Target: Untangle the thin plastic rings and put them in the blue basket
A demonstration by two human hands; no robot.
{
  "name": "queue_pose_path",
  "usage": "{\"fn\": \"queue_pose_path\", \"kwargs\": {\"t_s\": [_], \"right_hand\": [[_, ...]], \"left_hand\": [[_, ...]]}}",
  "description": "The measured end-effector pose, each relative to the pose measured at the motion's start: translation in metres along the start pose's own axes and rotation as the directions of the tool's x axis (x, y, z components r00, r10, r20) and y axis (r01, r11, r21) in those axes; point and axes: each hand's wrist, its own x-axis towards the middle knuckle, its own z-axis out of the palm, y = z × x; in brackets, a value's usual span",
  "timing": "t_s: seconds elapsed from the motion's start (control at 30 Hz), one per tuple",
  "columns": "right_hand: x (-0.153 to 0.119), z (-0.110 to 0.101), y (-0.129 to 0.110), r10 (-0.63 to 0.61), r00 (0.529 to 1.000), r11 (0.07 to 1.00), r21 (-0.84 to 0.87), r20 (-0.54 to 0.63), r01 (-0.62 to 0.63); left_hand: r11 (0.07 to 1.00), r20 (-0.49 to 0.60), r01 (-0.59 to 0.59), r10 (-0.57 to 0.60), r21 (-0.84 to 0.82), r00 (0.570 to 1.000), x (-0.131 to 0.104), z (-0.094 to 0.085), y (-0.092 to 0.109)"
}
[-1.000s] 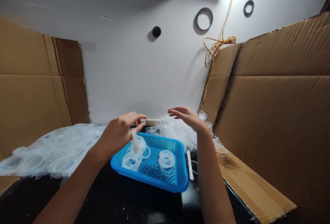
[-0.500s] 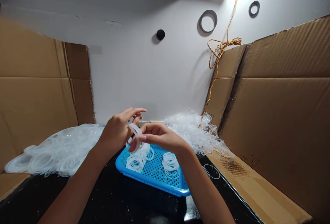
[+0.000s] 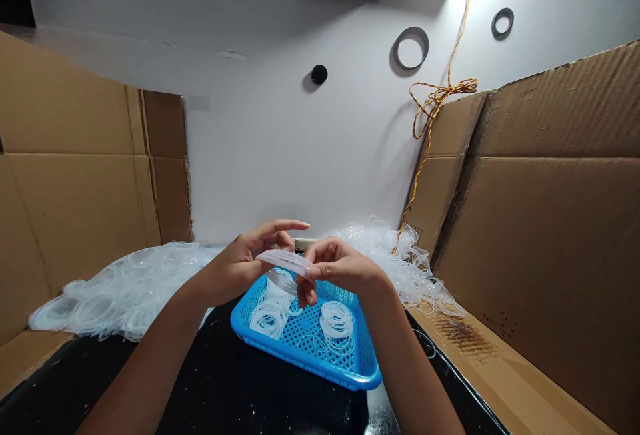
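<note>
My left hand [image 3: 244,263] and my right hand [image 3: 336,267] meet above a blue perforated basket [image 3: 350,369] on a black table. Between them they pinch a small stack of clear plastic rings [image 3: 286,260], held flat and stretched sideways. My left forefinger points out over the stack. Inside the basket lie two neat bunches of clear rings [image 3: 269,318] and several loose ones [image 3: 336,319].
A heap of clear rings [image 3: 107,291] spreads left of the basket and a tangled heap [image 3: 395,255] lies behind it on the right. Cardboard walls [image 3: 545,221] stand on both sides. A twisted orange cord [image 3: 435,98] hangs on the white back wall.
My right hand came in from the right heap and joined the left hand on the ring stack. The stack went from hanging down to held level between both hands.
</note>
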Motion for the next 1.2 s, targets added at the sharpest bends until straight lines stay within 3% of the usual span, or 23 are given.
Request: {"fn": "queue_pose_path", "kwargs": {"t_s": [0.23,0.4,0.47,0.63,0.9,1.2], "right_hand": [[-0.002,-0.003,0.002,0.009,0.999,1.000,-0.011,-0.050,-0.010],[-0.006,0.003,-0.003,0.042,0.998,0.998,-0.046,-0.050,-0.044],[-0.007,0.005,-0.005,0.057,0.996,0.996,-0.058,-0.061,-0.061],[-0.010,0.011,-0.009,0.085,0.989,0.990,-0.106,-0.117,-0.098],[-0.011,0.011,-0.012,0.080,0.988,0.985,-0.141,-0.132,-0.099],[-0.007,0.009,-0.008,0.032,0.995,0.995,-0.087,-0.097,-0.040]], "left_hand": [[0.901,0.244,0.120,-0.016,-0.416,0.970,-0.004,-0.012,0.003],[0.872,0.380,0.283,-0.123,-0.399,0.917,-0.003,-0.008,0.002],[0.881,0.382,0.298,-0.150,-0.368,0.912,-0.002,-0.006,0.001],[0.896,0.283,0.246,-0.143,-0.371,0.948,0.000,-0.004,0.002],[0.882,0.272,0.251,-0.148,-0.398,0.951,0.000,-0.007,0.002],[0.890,0.367,0.288,-0.151,-0.353,0.918,-0.002,-0.006,0.003]]}}
